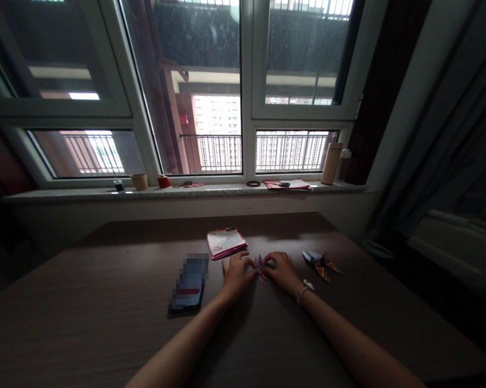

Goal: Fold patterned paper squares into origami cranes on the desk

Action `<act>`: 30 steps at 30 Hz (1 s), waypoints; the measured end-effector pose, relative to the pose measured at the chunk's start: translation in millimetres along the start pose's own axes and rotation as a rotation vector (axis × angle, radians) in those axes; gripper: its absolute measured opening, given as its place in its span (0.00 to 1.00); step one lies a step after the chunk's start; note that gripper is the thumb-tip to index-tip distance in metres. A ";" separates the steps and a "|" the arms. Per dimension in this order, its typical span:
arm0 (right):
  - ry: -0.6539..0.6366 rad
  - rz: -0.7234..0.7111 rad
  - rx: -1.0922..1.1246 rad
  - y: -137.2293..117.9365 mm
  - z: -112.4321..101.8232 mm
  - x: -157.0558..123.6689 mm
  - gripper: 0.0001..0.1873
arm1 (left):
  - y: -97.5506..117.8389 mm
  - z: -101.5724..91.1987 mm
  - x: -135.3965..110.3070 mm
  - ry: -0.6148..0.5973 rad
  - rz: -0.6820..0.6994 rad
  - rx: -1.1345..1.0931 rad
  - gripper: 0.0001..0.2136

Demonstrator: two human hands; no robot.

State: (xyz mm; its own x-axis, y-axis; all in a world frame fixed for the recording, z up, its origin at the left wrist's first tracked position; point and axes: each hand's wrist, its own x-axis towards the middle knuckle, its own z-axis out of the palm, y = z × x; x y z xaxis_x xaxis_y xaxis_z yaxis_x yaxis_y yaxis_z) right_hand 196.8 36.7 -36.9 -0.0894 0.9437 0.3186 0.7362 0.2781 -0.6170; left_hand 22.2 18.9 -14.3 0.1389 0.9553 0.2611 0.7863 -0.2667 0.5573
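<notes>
Both my hands rest on the dark wooden table (84, 302) and pinch a small piece of patterned folded paper (260, 270) between them. My left hand (235, 272) holds its left side with curled fingers. My right hand (282, 269), with a bracelet at the wrist, holds its right side, fingers pressed together. A finished folded paper figure (322, 264) in similar colours lies just right of my right hand.
A phone (189, 284) lies left of my left hand. A stack of coloured paper sheets (225, 242) sits just beyond my hands. The windowsill (226, 191) holds small cups, papers and a tall cylinder (332, 163). Curtains hang at the right.
</notes>
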 end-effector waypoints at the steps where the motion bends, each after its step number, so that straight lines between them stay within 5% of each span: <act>1: -0.002 -0.010 0.003 0.5 -0.2 0.3 0.06 | -0.1 -0.2 0.0 -0.001 0.001 -0.005 0.02; 18: -0.054 -0.214 0.232 -0.4 -9.5 1.6 0.04 | -8.7 -1.8 -1.0 -0.011 0.094 -0.032 0.03; 30: -0.121 -0.394 0.117 2.7 -17.0 2.3 0.11 | -6.1 -10.3 -2.3 -0.048 0.146 0.092 0.05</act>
State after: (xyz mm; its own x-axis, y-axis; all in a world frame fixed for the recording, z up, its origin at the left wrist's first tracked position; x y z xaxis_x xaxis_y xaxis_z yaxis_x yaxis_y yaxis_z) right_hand 210.0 36.6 -25.6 -0.4314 0.7736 0.4641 0.5497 0.6333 -0.5448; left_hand 10.9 17.0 -10.2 0.2822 0.9128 0.2952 0.8071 -0.3923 0.4413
